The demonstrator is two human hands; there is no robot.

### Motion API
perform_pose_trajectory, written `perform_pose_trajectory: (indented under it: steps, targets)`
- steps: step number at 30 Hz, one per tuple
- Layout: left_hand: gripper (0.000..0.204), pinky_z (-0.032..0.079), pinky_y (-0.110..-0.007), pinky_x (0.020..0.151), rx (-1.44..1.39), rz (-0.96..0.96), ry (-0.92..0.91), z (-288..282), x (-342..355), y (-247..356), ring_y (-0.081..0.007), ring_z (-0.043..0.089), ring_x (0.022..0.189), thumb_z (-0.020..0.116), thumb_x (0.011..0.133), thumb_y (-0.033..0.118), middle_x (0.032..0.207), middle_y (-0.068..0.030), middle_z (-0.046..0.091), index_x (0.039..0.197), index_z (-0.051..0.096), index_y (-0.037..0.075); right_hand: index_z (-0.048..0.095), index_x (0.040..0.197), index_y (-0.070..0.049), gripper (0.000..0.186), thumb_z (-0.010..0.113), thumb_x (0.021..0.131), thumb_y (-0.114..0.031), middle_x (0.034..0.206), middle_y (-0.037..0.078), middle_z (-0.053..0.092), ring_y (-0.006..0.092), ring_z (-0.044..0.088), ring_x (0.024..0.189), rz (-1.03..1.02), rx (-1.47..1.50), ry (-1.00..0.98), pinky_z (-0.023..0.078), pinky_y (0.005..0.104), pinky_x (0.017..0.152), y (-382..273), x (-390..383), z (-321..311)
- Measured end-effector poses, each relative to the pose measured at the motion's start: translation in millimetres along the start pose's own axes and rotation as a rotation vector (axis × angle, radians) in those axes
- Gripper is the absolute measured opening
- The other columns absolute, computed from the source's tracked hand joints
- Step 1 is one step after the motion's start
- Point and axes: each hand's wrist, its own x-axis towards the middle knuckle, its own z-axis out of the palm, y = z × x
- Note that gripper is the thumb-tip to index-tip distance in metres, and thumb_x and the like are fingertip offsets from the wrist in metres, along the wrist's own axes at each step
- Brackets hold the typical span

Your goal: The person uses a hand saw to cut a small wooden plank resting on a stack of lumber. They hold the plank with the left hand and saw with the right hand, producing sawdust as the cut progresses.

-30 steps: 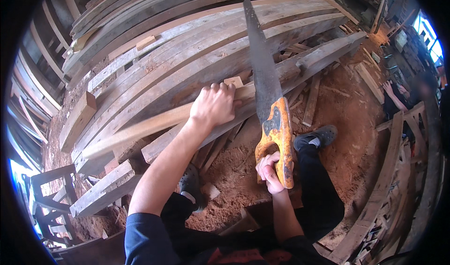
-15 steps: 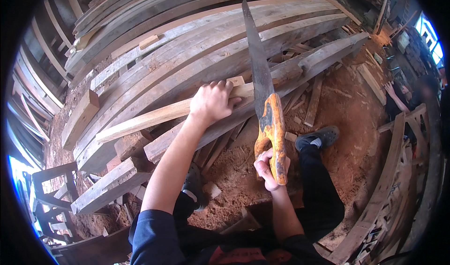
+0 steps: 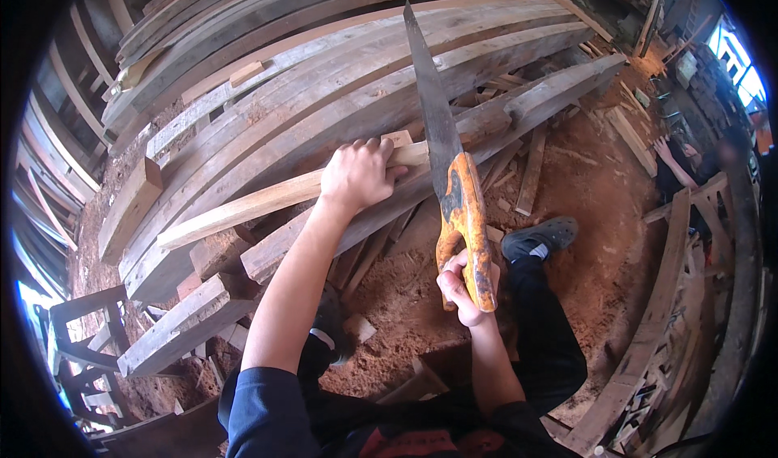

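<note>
At four o'clock, the right hand point(image 3: 469, 288) grips a saw point(image 3: 445, 150).
Fingers clamp its handle point(image 3: 472, 215); at eleven, the left hand point(image 3: 354, 173) closes its fingers over a wooden strip point(image 3: 243, 212); beyond, toward twelve, lie long beams point(image 3: 365, 93).

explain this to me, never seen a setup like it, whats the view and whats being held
There is no robot here, just a person's two bare hands. A wide fisheye camera worn on the head looks down at them, so straight edges appear bent. The left hand is closed over a pale wooden strip; the right hand grips a saw by its worn yellow handle, tip pointing away from the person. Long wooden beams lie beyond, and brown ground shows below.
</note>
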Motion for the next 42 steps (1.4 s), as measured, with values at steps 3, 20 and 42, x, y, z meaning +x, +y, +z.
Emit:
perform_pose_trajectory:
  steps: [3,20,42]
  targets:
    - [0.048,0.053,-0.043,0.077,-0.026,0.008,-0.013,-2.2,0.3,-3.4,-0.0334,0.067,0.089,0.057,0.088,0.046,0.093,-0.0177,0.067,0.107,0.058,0.002,0.054,0.077,-0.004,0.020,0.073,0.082,-0.012,0.061,0.001,0.056,0.0103,0.053,0.054,-0.019,-0.017,-0.010,0.041,0.0253,0.053,0.9,0.9,-0.8]
    - [0.050,0.052,-0.046,0.079,-0.077,-0.051,-0.058,-3.6,-0.3,-1.0,-0.0366,0.065,0.090,0.059,0.087,0.048,0.097,-0.0191,0.066,0.108,0.059,0.002,0.057,0.082,-0.003,0.017,0.073,0.079,-0.008,0.062,0.002,0.057,0.0113,0.053,0.054,-0.051,-0.053,-0.020,0.042,0.0262,0.053,0.1,1.6,1.6]
    - [0.044,0.053,-0.044,0.076,-0.018,-0.031,-0.044,0.8,9.5,-3.3,-0.0334,0.067,0.089,0.057,0.089,0.044,0.092,-0.0181,0.067,0.105,0.057,0.002,0.056,0.076,-0.005,0.021,0.073,0.083,-0.014,0.059,-0.001,0.051,0.0085,0.049,0.052,0.068,-0.123,-0.006,0.038,0.0255,0.049,-7.1,23.7,12.4]
